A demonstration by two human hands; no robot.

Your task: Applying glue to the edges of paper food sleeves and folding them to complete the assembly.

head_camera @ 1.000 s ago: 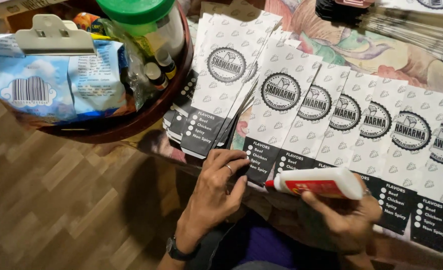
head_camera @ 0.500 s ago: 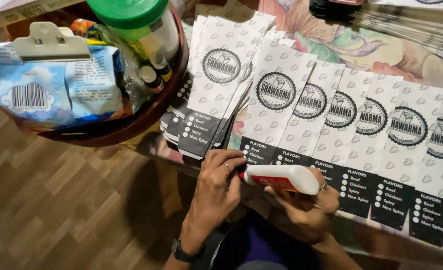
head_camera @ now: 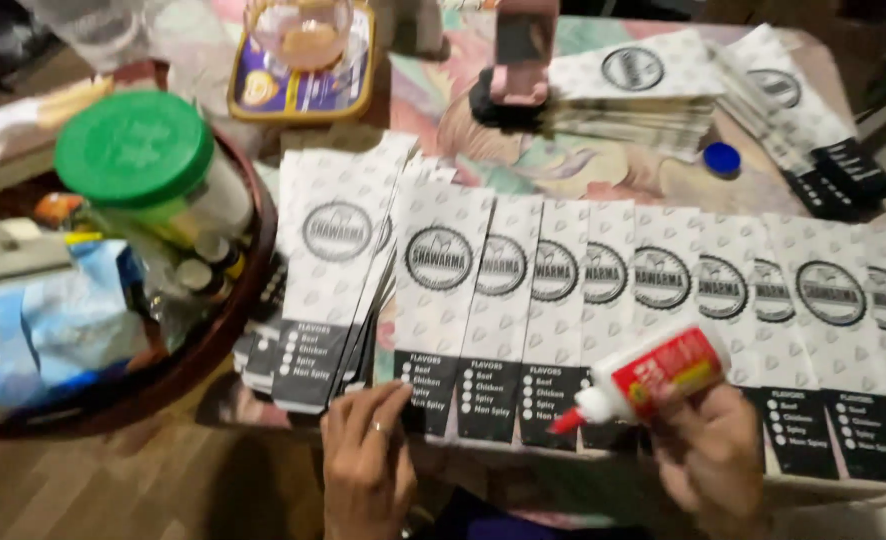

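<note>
View lifted — far stacks (head_camera: 635,95), blue cap (head_camera: 722,158) and tray (head_camera: 303,85) newly in sight. Glue bottle (head_camera: 653,375) tilted, tip lower, moved right of left hand (head_camera: 368,465); right hand (head_camera: 708,455) shifted right, apart from left.

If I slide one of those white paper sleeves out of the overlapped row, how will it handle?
The paper sleeves look thin and flat, so one would likely be light and floppy. They overlap edge on edge, so pulling one probably drags its neighbours askew.

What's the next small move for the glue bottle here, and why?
Probably lower the glue bottle in the right hand so its red tip meets the black bottom strip of the paper bags. The tip hovers just above them, and the left hand already steadies the row's edge.
</note>
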